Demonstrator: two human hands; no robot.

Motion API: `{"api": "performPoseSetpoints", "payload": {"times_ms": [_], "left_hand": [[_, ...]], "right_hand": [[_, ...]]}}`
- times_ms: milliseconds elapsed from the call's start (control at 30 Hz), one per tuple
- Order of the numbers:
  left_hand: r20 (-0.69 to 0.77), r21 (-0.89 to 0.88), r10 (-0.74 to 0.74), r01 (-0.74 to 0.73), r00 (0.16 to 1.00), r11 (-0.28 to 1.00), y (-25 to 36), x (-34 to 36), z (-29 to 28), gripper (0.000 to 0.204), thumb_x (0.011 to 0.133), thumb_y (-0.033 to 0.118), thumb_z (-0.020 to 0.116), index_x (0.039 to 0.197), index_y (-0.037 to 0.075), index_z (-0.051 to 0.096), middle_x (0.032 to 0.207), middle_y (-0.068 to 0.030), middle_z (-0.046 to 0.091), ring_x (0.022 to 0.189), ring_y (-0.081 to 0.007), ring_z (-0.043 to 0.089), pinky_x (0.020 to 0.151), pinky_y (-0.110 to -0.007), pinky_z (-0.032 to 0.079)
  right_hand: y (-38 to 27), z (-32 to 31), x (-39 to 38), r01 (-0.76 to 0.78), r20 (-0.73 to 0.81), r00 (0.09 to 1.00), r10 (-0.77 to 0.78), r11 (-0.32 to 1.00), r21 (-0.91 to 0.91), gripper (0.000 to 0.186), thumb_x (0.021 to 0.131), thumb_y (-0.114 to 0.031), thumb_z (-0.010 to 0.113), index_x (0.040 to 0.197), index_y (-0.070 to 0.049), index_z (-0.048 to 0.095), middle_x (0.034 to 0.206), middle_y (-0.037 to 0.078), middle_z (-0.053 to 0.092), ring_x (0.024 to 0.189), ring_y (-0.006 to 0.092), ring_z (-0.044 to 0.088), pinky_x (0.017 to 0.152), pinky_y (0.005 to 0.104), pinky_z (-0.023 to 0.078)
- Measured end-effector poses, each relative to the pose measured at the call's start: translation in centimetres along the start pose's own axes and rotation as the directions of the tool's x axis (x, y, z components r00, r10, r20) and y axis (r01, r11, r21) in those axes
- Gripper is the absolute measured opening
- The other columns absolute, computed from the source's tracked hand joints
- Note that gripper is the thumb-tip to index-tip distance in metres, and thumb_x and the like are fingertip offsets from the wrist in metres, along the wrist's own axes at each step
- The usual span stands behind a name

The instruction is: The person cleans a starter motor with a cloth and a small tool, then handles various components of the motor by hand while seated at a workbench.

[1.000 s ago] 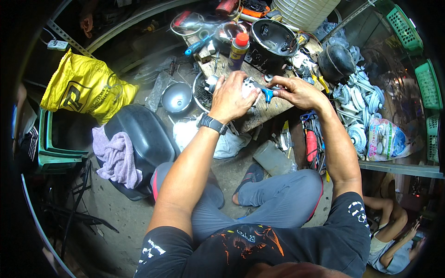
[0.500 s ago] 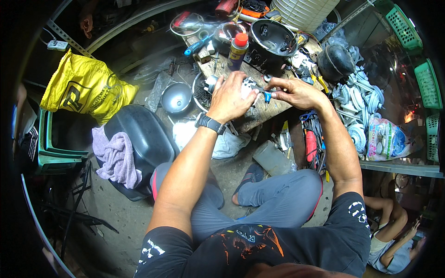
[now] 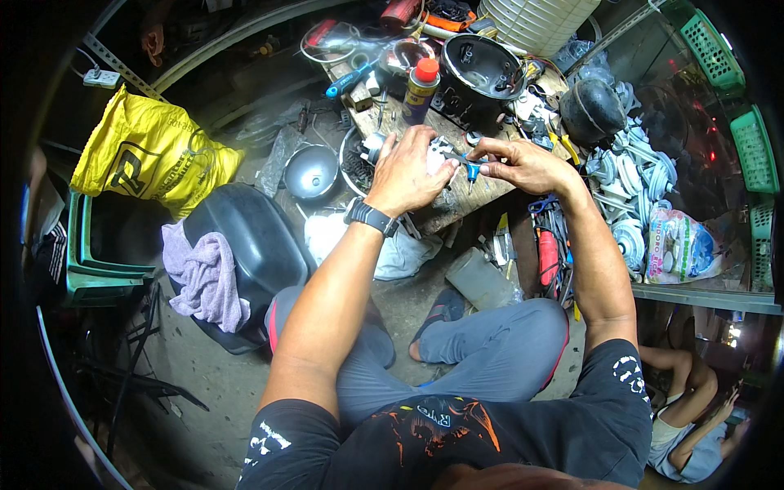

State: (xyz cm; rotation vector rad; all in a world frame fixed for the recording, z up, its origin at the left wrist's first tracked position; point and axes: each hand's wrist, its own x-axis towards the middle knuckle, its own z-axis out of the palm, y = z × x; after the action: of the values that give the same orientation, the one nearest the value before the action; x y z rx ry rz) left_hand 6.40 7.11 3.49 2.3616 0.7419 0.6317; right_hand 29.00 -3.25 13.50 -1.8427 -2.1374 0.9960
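My left hand (image 3: 404, 173) is closed over a small white-and-silver part (image 3: 437, 159) at the front of the cluttered wooden board (image 3: 453, 212). My right hand (image 3: 523, 163) pinches a blue-handled tool (image 3: 472, 171) against that part, beside the left thumb. Just behind my hands stands a spray can (image 3: 419, 98) with a red cap. A round black housing (image 3: 482, 53) sits farther back, and a silver bowl-shaped piece (image 3: 312, 171) lies left of the board.
A yellow sack (image 3: 151, 151) and black curved case (image 3: 253, 237) with a lilac cloth (image 3: 204, 278) are at left. Pale round parts (image 3: 625, 188), a tool pile (image 3: 551, 253) and green baskets (image 3: 710, 53) are at right. Another person (image 3: 690, 408) is at lower right.
My right fingers and the blue handle have shifted very slightly at the part, with less of the handle showing than at first. My left hand stays almost in place.
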Motion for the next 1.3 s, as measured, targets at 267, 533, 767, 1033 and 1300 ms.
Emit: {"api": "performPoseSetpoints", "payload": {"times_ms": [267,533,767,1033,1300], "left_hand": [[0.007,0.006,0.006,-0.006,1.0,1.0,-0.14,0.06,0.0,0.066,0.093,0.049,0.066,0.138,0.003,0.052,0.141,-0.0175,0.056,0.135,-0.0359,0.053,0.12,-0.057,0.031],[-0.005,0.005,0.016,-0.016,1.0,1.0,-0.07,0.11,0.04,0.066,0.093,0.049,0.066,0.137,0.003,0.052,0.14,-0.0174,0.056,0.135,-0.0361,0.053,0.119,-0.058,0.03],[0.023,-0.006,0.006,-0.006,1.0,1.0,-0.05,0.18,-0.19,0.066,0.093,0.049,0.065,0.138,0.002,0.052,0.141,-0.018,0.056,0.135,-0.0364,0.053,0.119,-0.058,0.031],[0.058,-0.034,-0.004,0.006,0.998,0.999,0.02,0.42,-0.37,0.066,0.092,0.047,0.066,0.138,0.002,0.052,0.14,-0.0188,0.055,0.136,-0.0366,0.052,0.119,-0.058,0.03],[0.055,-0.021,-0.002,0.003,0.998,1.0,-0.24,0.4,-0.27,0.066,0.092,0.046,0.066,0.139,0.003,0.051,0.141,-0.0183,0.054,0.136,-0.0366,0.051,0.119,-0.058,0.03]], "right_hand": [[0.68,0.32,0.15,0.025,-0.015,1.0,-0.025,0.999,-0.027,0.034,0.105,-0.035,0.06,0.128,-0.01,0.063,0.117,0.015,0.071,0.107,0.0325,0.069,0.092,0.043,0.053],[0.96,0.46,-0.08,0.074,-0.044,0.996,-0.075,0.997,-0.017,0.03,0.105,-0.033,0.06,0.126,-0.012,0.062,0.111,0.017,0.073,0.106,0.0379,0.069,0.09,0.0458,0.053],[0.55,0.0,0.12,0.027,0.017,0.999,-0.027,1.0,0.005,0.031,0.105,-0.035,0.059,0.127,-0.013,0.062,0.113,0.017,0.072,0.109,0.0373,0.069,0.092,0.0461,0.052],[0.13,-0.09,0.26,-0.004,0.033,0.999,0.003,1.0,0.013,0.03,0.106,-0.035,0.059,0.126,-0.013,0.06,0.113,0.016,0.071,0.11,0.0358,0.068,0.093,0.0465,0.052],[0.4,0.04,0.4,-0.003,0.028,1.0,0.003,1.0,0.018,0.031,0.105,-0.035,0.059,0.128,-0.014,0.06,0.114,0.015,0.071,0.11,0.0361,0.068,0.094,0.0464,0.052]]}}
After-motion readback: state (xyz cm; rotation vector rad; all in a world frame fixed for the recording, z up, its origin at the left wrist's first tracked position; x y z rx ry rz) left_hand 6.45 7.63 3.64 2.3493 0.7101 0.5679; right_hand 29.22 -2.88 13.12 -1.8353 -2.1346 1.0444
